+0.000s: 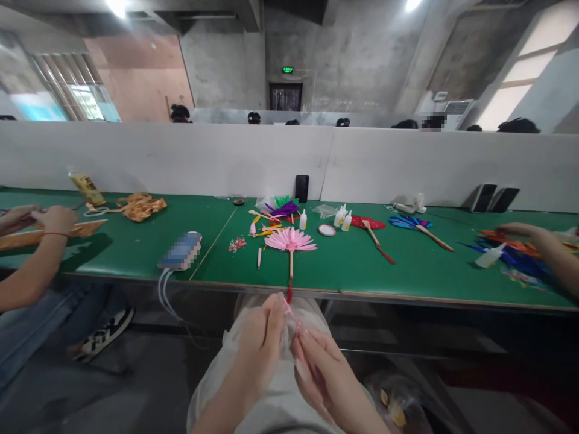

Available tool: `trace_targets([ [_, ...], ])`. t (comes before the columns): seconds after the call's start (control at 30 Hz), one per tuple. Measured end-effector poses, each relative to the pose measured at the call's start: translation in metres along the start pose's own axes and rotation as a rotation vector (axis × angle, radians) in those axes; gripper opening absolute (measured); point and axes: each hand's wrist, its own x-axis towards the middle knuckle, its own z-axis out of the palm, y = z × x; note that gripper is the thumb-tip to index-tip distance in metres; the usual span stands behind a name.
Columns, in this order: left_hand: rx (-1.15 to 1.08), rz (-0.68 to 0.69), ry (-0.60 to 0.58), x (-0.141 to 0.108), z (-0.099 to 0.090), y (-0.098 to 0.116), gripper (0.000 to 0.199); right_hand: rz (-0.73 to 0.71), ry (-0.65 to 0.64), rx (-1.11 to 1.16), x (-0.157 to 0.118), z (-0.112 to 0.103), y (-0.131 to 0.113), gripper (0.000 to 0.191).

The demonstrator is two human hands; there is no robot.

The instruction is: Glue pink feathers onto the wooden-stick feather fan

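Above my lap, my left hand (pixel 261 330) and my right hand (pixel 322 363) pinch a thin pink strip (pixel 288 308) between them; its exact kind is too small to tell. Just beyond, on the green table, lies a pink feather-like fan (pixel 291 239) with a wooden handle and a red tassel (pixel 290 290) hanging over the edge. A slim pale pink stick (pixel 259 258) lies left of its handle. Behind the fan are a white glue bottle (pixel 303 219), purple petals (pixel 284 209) and several yellow and pink pieces.
A phone (pixel 181 251) with a white cable lies to the left. Rightward are a small white dish (pixel 327 230), a red fan (pixel 367 222) and a blue fan (pixel 411 223). Co-workers' hands (pixel 56 220) work at both sides. A white partition (pixel 217 157) stands behind the table.
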Motion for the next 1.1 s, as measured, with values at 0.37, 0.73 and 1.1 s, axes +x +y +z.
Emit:
trace_targets([
  [0.37,0.134,0.179,-0.037,0.000,0.000,0.000,0.043,0.019,-0.063,-0.042,-0.003,0.001,-0.009,0.038],
  [0.73,-0.599,0.153,0.228,0.013,-0.066,0.025,0.047,0.047,-0.196,0.220,-0.014,-0.019,-0.028,0.042],
  [1.1,0.197,0.048,0.036,0.086,-0.063,-0.038,0.036,-0.005,-0.035,0.152,0.017,-0.020,-0.029,0.043],
])
